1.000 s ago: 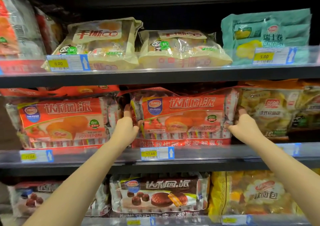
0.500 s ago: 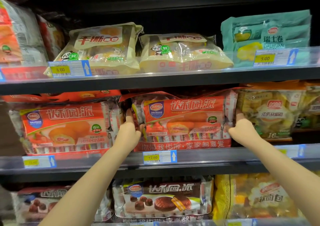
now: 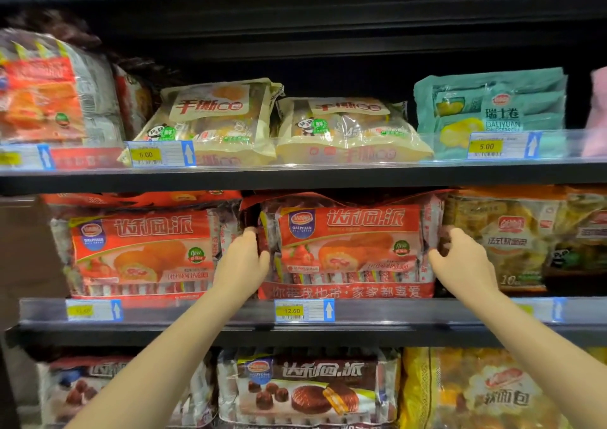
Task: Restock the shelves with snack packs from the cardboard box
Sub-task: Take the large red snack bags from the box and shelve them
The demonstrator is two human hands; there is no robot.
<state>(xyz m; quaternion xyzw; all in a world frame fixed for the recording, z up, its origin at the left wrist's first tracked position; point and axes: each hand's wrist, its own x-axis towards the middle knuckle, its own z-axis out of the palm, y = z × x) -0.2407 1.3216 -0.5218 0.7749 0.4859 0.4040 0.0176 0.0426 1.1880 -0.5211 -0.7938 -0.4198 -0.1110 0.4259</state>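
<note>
A red snack pack (image 3: 348,248) with strawberry pie pictures stands upright on the middle shelf (image 3: 210,310), above the 12.60 price tag (image 3: 303,310). My left hand (image 3: 244,259) grips its left edge, thumb on the front and fingers behind the side. My right hand (image 3: 463,261) holds its right edge with curled fingers. An identical red pack (image 3: 141,251) stands just to the left, with more red packs lying on top. The cardboard box is out of view.
Yellow bread packs (image 3: 512,238) crowd the right of the middle shelf. On the upper shelf (image 3: 295,175) lie two cream packs (image 3: 213,123) and a teal pack (image 3: 492,113). Chocolate pie packs (image 3: 308,389) and a yellow pack (image 3: 476,392) fill the shelf below.
Both hands stay on the sides of the red pack. My right hand's fingers have curled more around its right edge. The view has tilted slightly upward.
</note>
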